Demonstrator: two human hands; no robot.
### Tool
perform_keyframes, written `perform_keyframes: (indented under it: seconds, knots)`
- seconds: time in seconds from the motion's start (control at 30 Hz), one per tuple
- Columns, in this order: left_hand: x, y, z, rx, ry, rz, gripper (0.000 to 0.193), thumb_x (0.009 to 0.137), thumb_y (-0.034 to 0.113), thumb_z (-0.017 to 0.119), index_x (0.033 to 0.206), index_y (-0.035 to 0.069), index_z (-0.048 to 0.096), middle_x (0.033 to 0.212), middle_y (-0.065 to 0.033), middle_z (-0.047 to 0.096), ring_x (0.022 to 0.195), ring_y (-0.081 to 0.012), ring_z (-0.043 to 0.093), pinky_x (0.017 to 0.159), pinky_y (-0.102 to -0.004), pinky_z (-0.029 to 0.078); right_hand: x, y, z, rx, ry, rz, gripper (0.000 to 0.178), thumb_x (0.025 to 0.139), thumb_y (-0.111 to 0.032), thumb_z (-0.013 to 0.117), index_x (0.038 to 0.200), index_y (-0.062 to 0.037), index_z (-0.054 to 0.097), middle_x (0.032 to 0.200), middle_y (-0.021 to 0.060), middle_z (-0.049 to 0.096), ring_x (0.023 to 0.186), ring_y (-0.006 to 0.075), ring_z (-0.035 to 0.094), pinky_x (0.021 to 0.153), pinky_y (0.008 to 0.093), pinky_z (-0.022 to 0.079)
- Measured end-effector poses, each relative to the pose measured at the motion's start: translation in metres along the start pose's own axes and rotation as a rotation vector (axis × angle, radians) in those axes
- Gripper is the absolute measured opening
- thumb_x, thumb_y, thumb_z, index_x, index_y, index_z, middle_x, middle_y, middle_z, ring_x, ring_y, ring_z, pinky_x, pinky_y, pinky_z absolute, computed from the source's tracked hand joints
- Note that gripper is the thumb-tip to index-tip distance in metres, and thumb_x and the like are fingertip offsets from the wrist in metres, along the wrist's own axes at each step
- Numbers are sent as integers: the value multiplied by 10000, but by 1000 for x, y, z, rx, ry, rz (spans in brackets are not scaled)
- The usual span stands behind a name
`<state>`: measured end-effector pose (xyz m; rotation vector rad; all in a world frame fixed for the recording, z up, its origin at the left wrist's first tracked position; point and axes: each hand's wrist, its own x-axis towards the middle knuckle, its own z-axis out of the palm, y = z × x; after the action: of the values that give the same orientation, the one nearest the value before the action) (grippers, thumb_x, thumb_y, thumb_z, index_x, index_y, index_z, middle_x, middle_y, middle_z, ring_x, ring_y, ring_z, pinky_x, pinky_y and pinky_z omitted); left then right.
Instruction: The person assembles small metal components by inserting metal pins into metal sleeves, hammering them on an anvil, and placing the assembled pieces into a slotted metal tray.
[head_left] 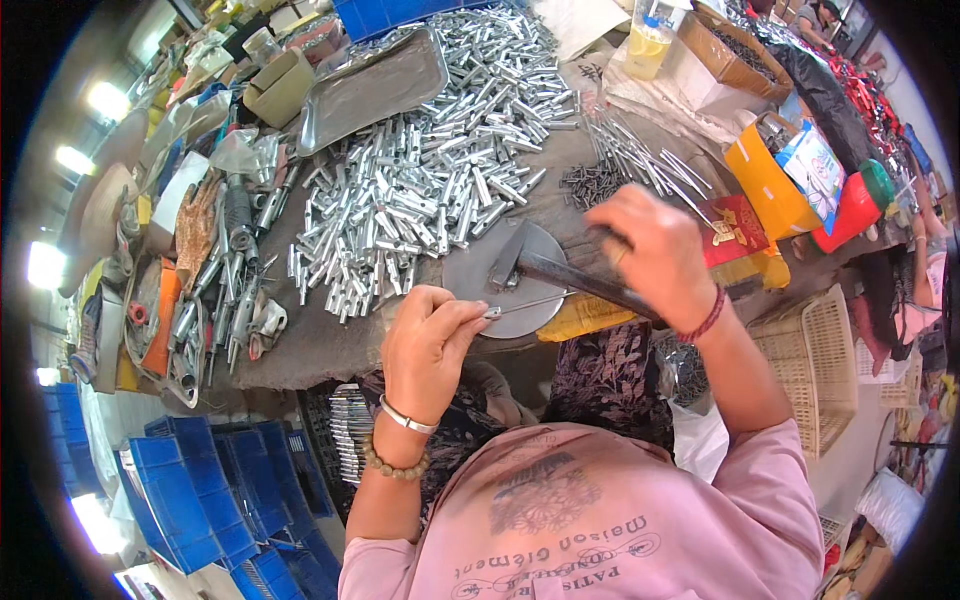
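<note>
My left hand (432,335) is closed in a pinch on a short silver metal tube (492,313), just over the near edge of a round grey metal plate (460,265). From the tube a thin metal rod (540,302) points right. On the plate rests a hammer (507,262), its dark handle (590,285) slanting toward me on the right. Above that handle, my right hand (655,245) is smeared by motion, so its fingers cannot be read. It is nearest to a small pile of dark pins (590,187).
A large heap of silver tubes (430,180) spreads behind the plate, beside a metal tray (375,85). Thin rods (650,160) lie at back right, near a red packet (733,228) and a yellow box (770,170). Tools (235,250) crowd the left; blue crates (180,500) stand below.
</note>
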<state>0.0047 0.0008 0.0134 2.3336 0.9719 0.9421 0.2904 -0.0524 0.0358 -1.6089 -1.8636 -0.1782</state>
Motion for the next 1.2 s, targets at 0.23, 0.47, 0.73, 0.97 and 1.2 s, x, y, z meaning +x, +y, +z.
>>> perform_keyframes:
  seconds: [0.23, 0.47, 0.73, 0.97, 1.2]
  knots:
    - [1, -2, 1, -17, -13, -16, 152, 856, 17, 804, 1002, 56, 788, 911, -80, 628, 793, -232, 627, 699, -326, 494, -1, 31, -1, -139, -97, 35, 262, 767, -40, 773, 1015, -107, 725, 980, 77, 625, 909, 308, 693, 774, 425, 568]
    - [-1, -1, 1, -24, 8, -13, 160, 849, 20, 811, 1003, 56, 787, 899, -76, 620, 792, -225, 628, 699, -326, 494, 5, 32, 4, -215, -186, -35, 249, 781, -50, 778, 1017, -103, 722, 1002, 73, 612, 936, 297, 689, 790, 421, 570]
    - [-1, -2, 0, 14, 3, -18, 145, 861, 70, 804, 1006, 74, 789, 915, -74, 631, 811, -248, 646, 716, -340, 507, 11, -25, 5, 211, -127, -54, 168, 830, -39, 721, 988, -89, 689, 958, 94, 645, 874, 324, 688, 743, 420, 562]
    - [-1, -6, 4, 45, 13, 6, 173, 841, 66, 811, 1011, 91, 784, 925, -63, 637, 828, -246, 652, 704, -345, 514, 6, -66, 29, 284, -266, -95, 168, 844, -32, 676, 999, -95, 680, 985, 85, 618, 915, 317, 685, 762, 439, 560]
    - [-2, -7, 3, 38, 5, 4, 154, 838, 67, 813, 986, 89, 773, 924, -64, 632, 835, -257, 652, 699, -357, 515, 7, -68, 33, 274, -282, -124, 185, 836, -32, 672, 1013, -87, 669, 988, 89, 611, 912, 320, 679, 762, 441, 559]
